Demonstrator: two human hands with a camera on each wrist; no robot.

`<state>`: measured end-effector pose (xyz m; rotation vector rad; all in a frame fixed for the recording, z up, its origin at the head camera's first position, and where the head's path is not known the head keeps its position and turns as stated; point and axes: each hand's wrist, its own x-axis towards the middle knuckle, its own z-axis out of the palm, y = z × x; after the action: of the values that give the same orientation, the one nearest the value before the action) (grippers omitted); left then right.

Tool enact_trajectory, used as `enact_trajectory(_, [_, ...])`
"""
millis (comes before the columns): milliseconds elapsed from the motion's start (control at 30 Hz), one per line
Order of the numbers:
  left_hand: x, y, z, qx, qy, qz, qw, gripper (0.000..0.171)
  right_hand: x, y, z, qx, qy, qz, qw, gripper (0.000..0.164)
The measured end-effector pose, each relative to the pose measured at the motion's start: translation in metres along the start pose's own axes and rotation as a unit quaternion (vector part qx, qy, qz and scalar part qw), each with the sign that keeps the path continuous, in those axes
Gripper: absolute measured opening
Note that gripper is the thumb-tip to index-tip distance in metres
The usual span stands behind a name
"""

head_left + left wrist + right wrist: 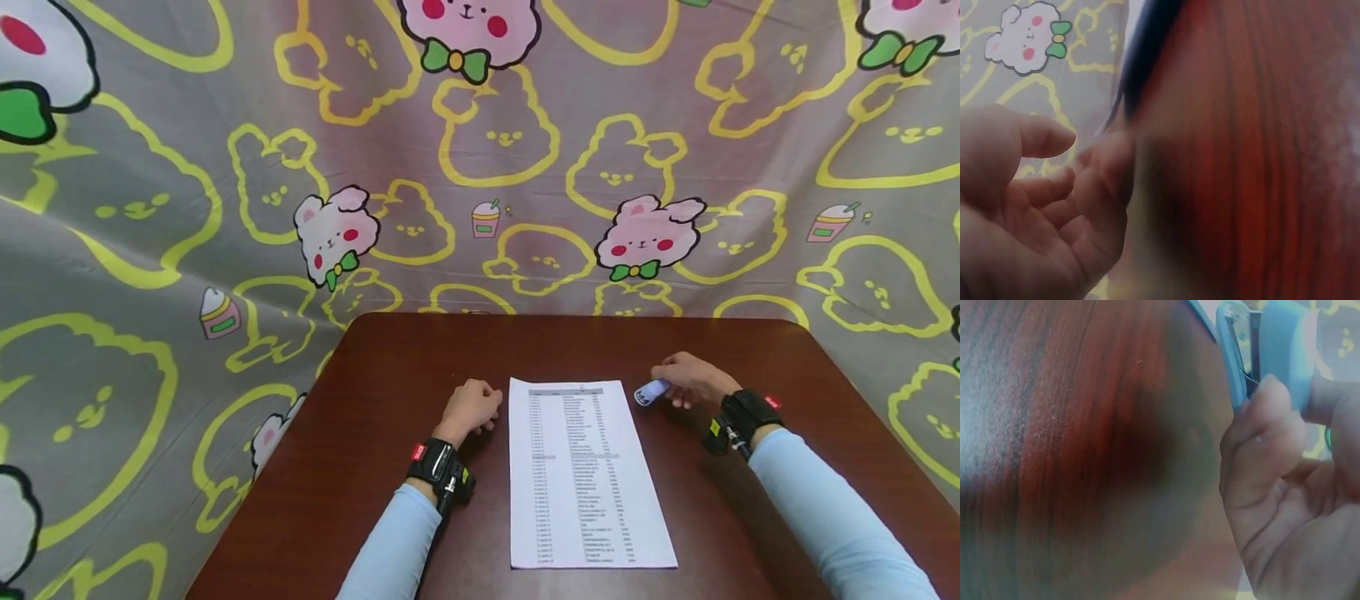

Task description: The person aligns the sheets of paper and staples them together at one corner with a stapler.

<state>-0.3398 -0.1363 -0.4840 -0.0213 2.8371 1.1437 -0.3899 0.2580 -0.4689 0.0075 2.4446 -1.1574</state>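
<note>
In the head view a printed sheet of paper point(585, 483) lies flat on the brown table, between the two hands. My right hand point(696, 381) is off its upper right corner and grips a small light-blue stapler point(651, 392). From the right wrist, the stapler point(1285, 350) shows its metal parts between two blue halves, pinched by thumb and fingers. Beside the sheet's upper left edge is my left hand point(471, 407), holding nothing. Its fingers point(1100, 212) are loosely curled, with the thumb apart from them in the left wrist view.
The dark brown wooden table point(405, 350) has rounded far corners. A grey curtain point(420, 242) with yellow outlines and cartoon rabbits hangs behind it and along the sides. Both wrists wear black strapped devices, the left one point(442, 467) close to the sheet's left edge.
</note>
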Motion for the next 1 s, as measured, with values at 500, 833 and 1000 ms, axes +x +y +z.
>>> enact_trajectory(500, [0.007, 0.008, 0.011, -0.035, -0.026, -0.026, 0.9987, 0.026, 0.015, 0.009, 0.006, 0.005, 0.031, 0.054, 0.998, 0.045])
enact_trajectory(833, [0.010, 0.011, 0.016, -0.059, -0.042, -0.045, 0.9963, 0.022, 0.016, 0.010, 0.008, 0.016, 0.032, 0.065, 0.997, 0.043])
enact_trajectory(1000, [0.011, 0.010, 0.020, -0.053, -0.049, -0.039, 0.9966, 0.024, 0.015, 0.010, 0.007, 0.011, 0.034, 0.065, 0.997, 0.044])
